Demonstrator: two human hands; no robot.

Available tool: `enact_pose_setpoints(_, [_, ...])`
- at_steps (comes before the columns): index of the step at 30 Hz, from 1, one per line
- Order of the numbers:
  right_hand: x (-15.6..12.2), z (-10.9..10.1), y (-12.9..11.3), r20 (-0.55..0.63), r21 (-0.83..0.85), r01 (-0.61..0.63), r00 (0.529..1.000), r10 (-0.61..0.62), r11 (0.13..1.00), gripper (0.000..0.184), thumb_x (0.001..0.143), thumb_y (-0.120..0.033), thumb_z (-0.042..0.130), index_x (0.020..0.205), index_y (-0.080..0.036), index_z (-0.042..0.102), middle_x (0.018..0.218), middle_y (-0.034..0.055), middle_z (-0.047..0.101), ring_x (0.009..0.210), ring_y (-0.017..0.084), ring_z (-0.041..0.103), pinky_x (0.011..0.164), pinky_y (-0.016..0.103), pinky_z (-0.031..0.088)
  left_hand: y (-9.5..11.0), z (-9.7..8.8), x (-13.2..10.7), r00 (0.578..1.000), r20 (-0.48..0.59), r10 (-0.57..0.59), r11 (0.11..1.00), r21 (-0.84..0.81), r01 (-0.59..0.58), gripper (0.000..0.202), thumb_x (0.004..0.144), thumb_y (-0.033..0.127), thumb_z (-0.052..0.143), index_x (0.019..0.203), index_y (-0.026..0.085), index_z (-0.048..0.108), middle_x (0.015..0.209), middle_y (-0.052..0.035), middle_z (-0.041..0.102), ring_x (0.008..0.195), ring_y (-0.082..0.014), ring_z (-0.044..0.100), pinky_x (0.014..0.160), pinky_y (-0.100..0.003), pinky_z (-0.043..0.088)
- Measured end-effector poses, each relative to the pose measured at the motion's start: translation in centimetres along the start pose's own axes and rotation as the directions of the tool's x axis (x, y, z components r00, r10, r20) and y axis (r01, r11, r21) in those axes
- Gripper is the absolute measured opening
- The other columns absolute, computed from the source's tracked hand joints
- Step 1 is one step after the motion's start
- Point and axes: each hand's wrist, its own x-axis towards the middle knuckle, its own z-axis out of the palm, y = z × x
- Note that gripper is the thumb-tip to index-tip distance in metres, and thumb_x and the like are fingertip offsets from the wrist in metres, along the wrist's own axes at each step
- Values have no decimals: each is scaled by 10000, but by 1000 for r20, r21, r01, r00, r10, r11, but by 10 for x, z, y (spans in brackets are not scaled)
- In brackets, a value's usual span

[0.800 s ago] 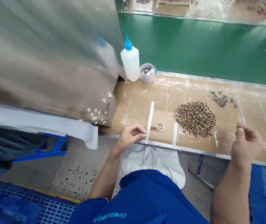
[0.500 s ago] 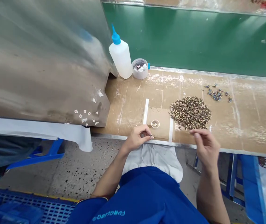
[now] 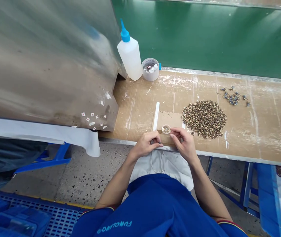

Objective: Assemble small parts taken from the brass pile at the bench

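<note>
My left hand (image 3: 148, 144) rests at the table's front edge, thumb and forefinger pinched on a tiny dark piece (image 3: 160, 143). Beside it, my right hand (image 3: 185, 144) is closed in a pinch, its fingertips at the right rim of a small round clear dish (image 3: 165, 125). What those fingertips hold is too small to make out. Some whitish stuff shows inside the dish, which sits on a cardboard pad (image 3: 166, 117) between white strips. Right of the pad lies a heap of tiny brown-and-gold parts (image 3: 203, 119).
A white bottle with a blue nozzle (image 3: 131, 59) stands at the back, touching or nearly touching a tape-roll-like ring (image 3: 151, 75) with scraps inside. Several blue-tipped pieces (image 3: 233, 98) lie behind the heap. A metal housing (image 3: 56, 72) bounds the left; a green belt (image 3: 204, 39) runs behind.
My right hand has moved left from the heap's front edge to the small dish, still pinched. My left hand stays near the same spot. The view has shifted slightly.
</note>
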Motion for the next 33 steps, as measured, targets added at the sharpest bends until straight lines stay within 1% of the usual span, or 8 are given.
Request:
enact_pose_setpoints(5, [4, 7, 4, -39, -36, 40, 998, -41, 999, 135, 941, -257, 601, 909, -243, 732, 857, 39, 680, 729, 171, 618, 610, 297, 498, 1, -4, 0, 999, 26, 21, 999, 30, -22, 261, 897, 383, 691, 797, 145, 660, 731, -15, 595, 655, -117, 539, 622, -221, 434])
enact_pose_setpoints(9, [7, 6, 8, -73, -65, 68, 995, -73, 996, 142, 936, -267, 614, 920, -266, 755, 920, 52, 671, 862, 204, 645, 706, 345, 530, -1, -5, 1, 997, 27, 77, 996, 46, -78, 263, 901, 386, 695, 798, 146, 720, 690, -17, 591, 651, -122, 540, 623, -226, 422])
enact_pose_setpoints(12, [9, 1, 12, -86, -73, 101, 991, -107, 992, 139, 932, -252, 624, 928, -275, 761, 932, 50, 669, 881, 207, 651, 742, 363, 540, -2, -5, 1, 994, 28, 105, 994, 35, -106, 296, 890, 403, 709, 753, 140, 729, 657, -16, 581, 620, -117, 513, 589, -225, 392])
enact_pose_setpoints(18, [14, 1, 12, -15, -112, 186, 982, -189, 976, 190, 955, -224, 582, 933, -276, 763, 947, 48, 670, 887, 199, 650, 775, 367, 543, -2, -5, 2, 993, 45, 111, 993, 31, -112, 336, 873, 437, 721, 720, 138, 727, 625, -6, 552, 586, -107, 477, 552, -216, 364])
enact_pose_setpoints(23, [25, 5, 8, 16, -232, 215, 976, -217, 949, 189, 960, -236, 576, 935, -281, 758, 1044, 66, 659, 897, 204, 623, 774, 378, 537, -2, -4, 1, 997, 18, 81, 996, 34, -82, 354, 875, 447, 715, 716, 131, 719, 671, -24, 588, 586, -105, 495, 554, -218, 384])
enact_pose_setpoints(28, [32, -4, 0, 27, -360, 235, 970, -242, 903, 179, 963, -245, 584, 873, -274, 736, 985, 67, 661, 887, 223, 580, 758, 377, 505, 0, -2, 0, 999, -37, 37, 998, 51, -35, 354, 869, 453, 716, 718, 133, 707, 653, -13, 568, 567, -101, 478, 528, -215, 358])
enact_pose_setpoints(30, [30, -7, -3, 67, -354, 242, 970, -234, 903, 177, 966, -247, 583, 868, -267, 729, 953, 67, 658, 872, 221, 573, 753, 374, 496, 0, -2, 0, 999, -44, 28, 998, 49, -26, 371, 864, 467, 716, 704, 133, 697, 636, -9, 561, 565, -102, 474, 524, -215, 350])
enact_pose_setpoints(33, [28, -5, -5, 125, -292, 272, 961, -245, 917, 186, 970, -227, 569, 872, -259, 724, 943, 66, 652, 863, 213, 577, 754, 368, 489, 0, -2, 1, 999, -36, 17, 998, 56, -15, 387, 861, 479, 714, 689, 133, 689, 636, -9, 561, 568, -102, 477, 531, -216, 355])
